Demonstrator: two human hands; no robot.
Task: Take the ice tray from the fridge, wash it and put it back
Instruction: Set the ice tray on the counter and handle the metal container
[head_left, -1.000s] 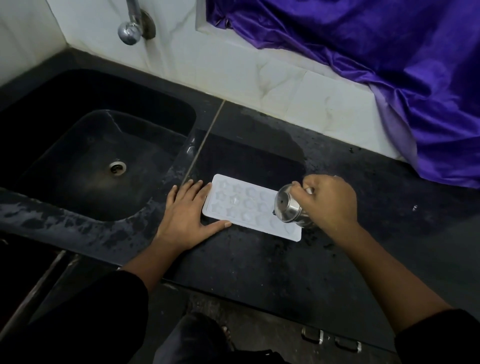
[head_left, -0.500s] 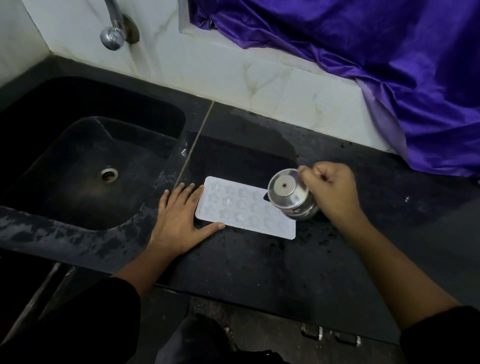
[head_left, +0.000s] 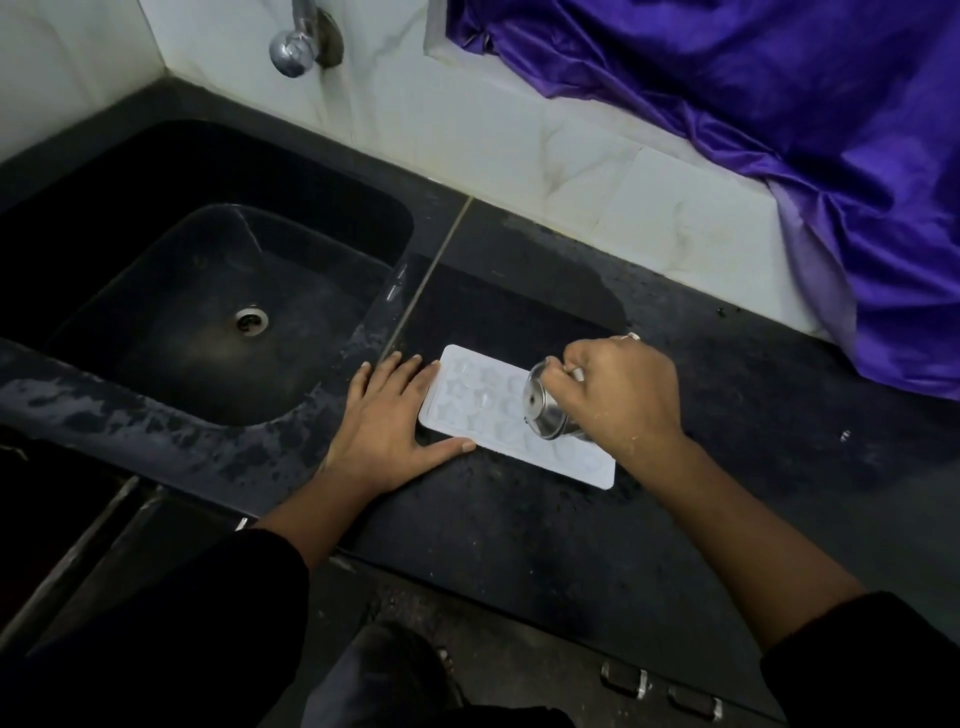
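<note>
Ice tray (head_left: 475, 402): we see it flat on the bench (head_left: 519, 545), centre frame.
Left hand (head_left: 387, 423): fingers released, flat against the tray's left edge.
Right hand (head_left: 626, 395): fingers grasping a tipped steel cup (head_left: 545, 413) over the tray.

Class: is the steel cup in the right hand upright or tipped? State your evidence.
Tipped: the steel cup lies sideways in the right hand, round base showing, over the ice tray.

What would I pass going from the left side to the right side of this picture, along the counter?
Sink drain → left hand → ice tray → right hand gripping a steel cup → purple cloth.
</note>
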